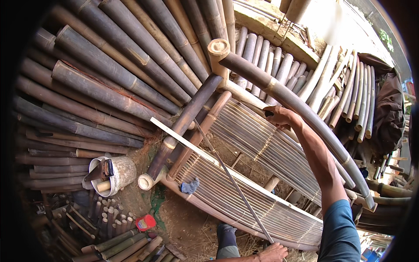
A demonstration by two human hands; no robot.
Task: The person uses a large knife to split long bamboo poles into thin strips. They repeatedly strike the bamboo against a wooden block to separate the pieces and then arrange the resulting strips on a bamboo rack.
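Note:
A bamboo piece of furniture like a long bench, with slatted panels (pixel 244 198), lies before me. My left hand (pixel 273 253), at the lower edge, is closed around the near end of a thin dark strip (pixel 231 177). The strip slants across the near slats to the thick bamboo crosspiece (pixel 203 135). My right arm reaches over the far panel (pixel 262 135). My right hand (pixel 281 118) is curled beside the far rail, below a thick curved bamboo pole (pixel 288 94), with a small dark object (pixel 268 113) at its fingers that I cannot make out.
A long pale strip (pixel 187 144) crosses the frame. On the near slats lies a blue cloth or glove (pixel 190 186). Left stands a white bucket (pixel 124 172) holding a handsaw (pixel 100 170). A red container (pixel 145 222) sits near cut bamboo. Bamboo poles (pixel 118 56) are stacked around.

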